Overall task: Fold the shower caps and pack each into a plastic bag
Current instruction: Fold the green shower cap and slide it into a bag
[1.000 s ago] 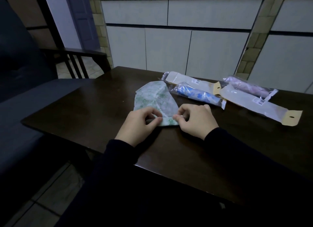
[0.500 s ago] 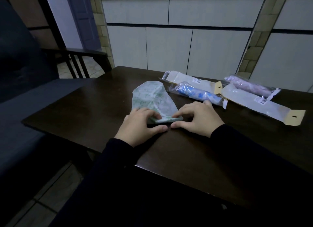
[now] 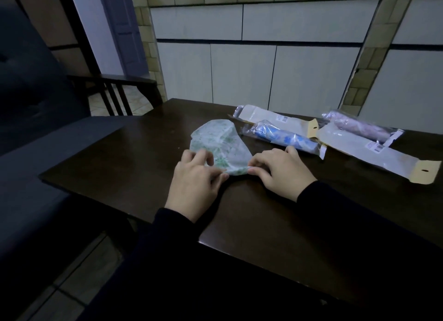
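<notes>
A: Left to right. The dark wooden desk (image 3: 119, 162) carries everything. The thin, translucent white shower cap with a green print (image 3: 217, 145) lies flat toward the desk's middle, narrowed to a point at its near end.

B: Grip state?

A: The left hand (image 3: 194, 184) is laid over the cap's near left edge, fingers bent and pressing on the film; thumb and forefinger look to be pinched on the near fold. The right hand (image 3: 280, 172) has its fingertips curled and pinched on the cap's near right corner. A roll or fold from the near end is judged to be in progress.

B: Risks noted?

A: Three. The film is likely slippery and springy, so the fold may be lost if either pinch is eased before the next turn is made. Air may be trapped under the far, rounded part, and a bulky roll would result. An uneven pull between the two hands would skew the roll, and entry into a narrow bag would be hampered.

B: Further right?

A: The clear plastic bag holding a rolled blue-patterned cap (image 3: 284, 138) lies just beyond the right hand's knuckles and could be nudged. Two flat clear plastic bags with tan card headers (image 3: 383, 153) and a packed pinkish roll in clear plastic (image 3: 359, 126) lie beyond, apart from the hands.
</notes>
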A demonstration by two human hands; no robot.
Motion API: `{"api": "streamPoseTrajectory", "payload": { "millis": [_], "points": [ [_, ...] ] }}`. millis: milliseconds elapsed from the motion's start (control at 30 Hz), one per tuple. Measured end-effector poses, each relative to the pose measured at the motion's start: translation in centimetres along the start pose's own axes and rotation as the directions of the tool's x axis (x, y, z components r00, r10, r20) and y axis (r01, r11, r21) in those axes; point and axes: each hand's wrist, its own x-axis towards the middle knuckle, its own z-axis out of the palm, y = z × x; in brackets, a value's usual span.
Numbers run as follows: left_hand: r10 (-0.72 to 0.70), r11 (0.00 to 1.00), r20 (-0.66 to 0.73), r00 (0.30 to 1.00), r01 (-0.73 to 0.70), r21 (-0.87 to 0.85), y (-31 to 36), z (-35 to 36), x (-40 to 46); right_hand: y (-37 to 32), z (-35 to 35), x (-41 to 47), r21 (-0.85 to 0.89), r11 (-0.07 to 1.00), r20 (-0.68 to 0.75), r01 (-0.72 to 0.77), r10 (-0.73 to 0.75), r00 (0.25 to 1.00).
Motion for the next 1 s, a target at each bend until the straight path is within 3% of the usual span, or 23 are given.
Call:
{"api": "streamPoseTrajectory", "payload": {
  "millis": [100, 300, 400, 533, 667, 767, 833, 933, 1000],
  "points": [
    [-0.020, 0.999, 0.029, 0.999, 0.021, -0.028, 0.2, 0.0, 0.3, -0.2, 0.4, 0.6, -0.014, 1.000, 0.024, -0.005, 0.006, 1.000],
    [-0.279, 0.932, 0.092, 0.956, 0.293, -0.212, 0.2, 0.2, 1.0, -0.2, 0.9, 1.5, 0.035, 0.997, 0.084, -0.063, 0.060, 0.995],
    [-0.331, 0.914, 0.129, 0.935, 0.352, -0.200, 0.4, 0.1, 1.4, -0.3, 1.3, 1.6, 0.020, 0.995, 0.072, -0.100, 0.099, 0.993],
    [-0.332, 0.929, 0.126, 0.935, 0.348, -0.130, 0.5, 0.1, 2.0, -0.3, 1.5, 1.4, 0.002, 0.991, 0.029, -0.133, 0.133, 0.991],
    [-0.312, 0.940, 0.078, 0.947, 0.320, -0.119, 0.5, 0.4, 1.6, -0.6, 1.5, 1.1, -0.121, 0.990, -0.098, -0.071, 0.060, 0.993],
    [-0.205, 0.972, -0.029, 0.978, 0.200, -0.123, 0.4, 0.6, 1.3, -0.5, 1.8, 0.9, -0.098, 0.994, -0.243, 0.037, -0.060, 0.968],
    [-0.095, 0.989, -0.019, 0.995, 0.092, -0.116, 0.1, 0.7, 1.1, -0.3, 1.7, 1.0, -0.044, 0.992, -0.287, 0.118, -0.126, 0.950],
    [-0.093, 0.980, 0.013, 0.996, 0.093, -0.175, 0.0, 0.5, 0.9, 0.0, 1.4, 1.1, -0.041, 0.978, -0.231, 0.205, -0.209, 0.950],
    [-0.154, 0.966, 0.030, 0.988, 0.157, -0.206, 0.1, 0.3, 0.7, 0.2, 1.1, 0.9, -0.030, 0.986, -0.155, 0.165, -0.167, 0.974]
  ]
}}
